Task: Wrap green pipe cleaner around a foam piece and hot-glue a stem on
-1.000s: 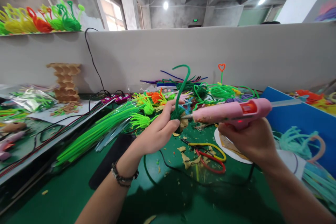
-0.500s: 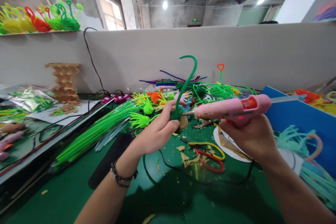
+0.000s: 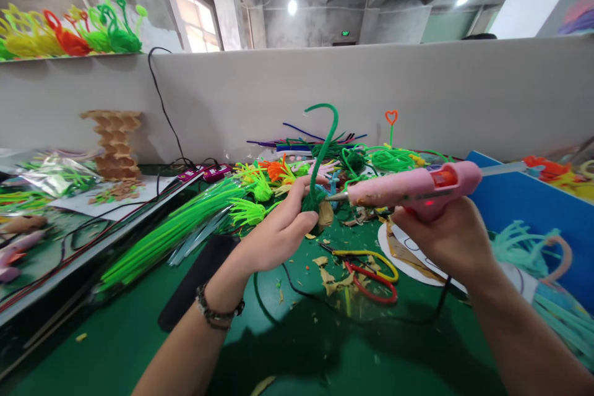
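Observation:
Wearing a dark beaded bracelet at the wrist, my left hand (image 3: 283,232) is closed on a dark green pipe-cleaner piece (image 3: 327,142), whose long stem rises and hooks over to the left. A bit of brown card (image 3: 325,213) shows at its base, by my thumb. My right hand (image 3: 448,238) grips a pink hot glue gun (image 3: 399,189) with a red light lit and a clear glue stick (image 3: 503,168) poking out of its back. The gun's metal nozzle (image 3: 338,197) points left, at the lower part of the green piece; whether it touches is too small to tell.
Scissors (image 3: 371,269) with red and yellow handles lie among card scraps on the green table (image 3: 297,352). Bundled bright green pipe cleaners (image 3: 171,229) and a black case (image 3: 199,284) are at left. A blue board (image 3: 538,216) stands at right, a grey partition (image 3: 223,99) behind.
The tip of the green stem has swung left and slightly down. The glue gun has shifted a little to the right, its back end tipping up. My left hand keeps its hold.

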A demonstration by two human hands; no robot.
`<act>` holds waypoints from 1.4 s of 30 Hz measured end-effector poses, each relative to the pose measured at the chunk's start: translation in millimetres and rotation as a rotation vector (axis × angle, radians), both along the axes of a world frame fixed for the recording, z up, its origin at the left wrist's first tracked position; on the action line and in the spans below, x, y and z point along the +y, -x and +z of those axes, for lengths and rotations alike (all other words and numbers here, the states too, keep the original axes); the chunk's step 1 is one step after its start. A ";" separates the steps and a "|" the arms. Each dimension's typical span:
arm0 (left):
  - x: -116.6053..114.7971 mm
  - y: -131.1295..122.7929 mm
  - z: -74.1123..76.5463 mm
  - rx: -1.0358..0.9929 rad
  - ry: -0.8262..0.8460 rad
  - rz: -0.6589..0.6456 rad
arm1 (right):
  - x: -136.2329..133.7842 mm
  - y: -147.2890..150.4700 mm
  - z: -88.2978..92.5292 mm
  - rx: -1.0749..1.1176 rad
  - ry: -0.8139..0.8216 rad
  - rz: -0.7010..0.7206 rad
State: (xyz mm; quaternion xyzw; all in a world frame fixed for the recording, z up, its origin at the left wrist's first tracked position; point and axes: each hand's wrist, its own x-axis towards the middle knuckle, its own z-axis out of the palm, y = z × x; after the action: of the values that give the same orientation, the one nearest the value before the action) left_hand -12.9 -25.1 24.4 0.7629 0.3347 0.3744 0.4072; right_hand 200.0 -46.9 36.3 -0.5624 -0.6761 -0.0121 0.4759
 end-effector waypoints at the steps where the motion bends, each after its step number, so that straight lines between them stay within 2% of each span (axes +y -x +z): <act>1: 0.1 0.0 0.0 0.003 0.002 0.000 | 0.2 -0.4 -0.1 0.001 0.008 -0.003; 9: -0.1 1.2 -0.9 0.031 -0.032 -0.004 | 1.0 -2.4 -0.4 0.009 0.035 -0.009; 15: -1.0 1.5 -1.0 -0.007 0.016 0.029 | 0.8 -3.4 -1.3 0.009 0.028 -0.003; 21: -1.5 2.4 0.0 -0.032 -0.010 -0.014 | -1.4 -4.3 -0.3 0.006 0.036 -0.009; 25: -0.8 2.4 0.3 -0.086 -0.083 -0.102 | -1.8 -4.2 0.1 0.012 0.044 0.004; 31: 1.0 3.1 -2.7 -0.111 -0.041 -0.089 | -2.1 -3.8 0.3 0.024 0.055 0.001; 42: 8.5 5.4 -8.1 -0.162 -0.162 -0.157 | -3.5 -3.9 2.6 -0.016 0.042 -0.013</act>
State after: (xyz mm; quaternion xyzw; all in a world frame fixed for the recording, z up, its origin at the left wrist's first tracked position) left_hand -18.4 -16.6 16.3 0.7842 0.2088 0.4278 0.3979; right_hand 203.9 -50.3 38.9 -0.5763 -0.6765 -0.0057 0.4585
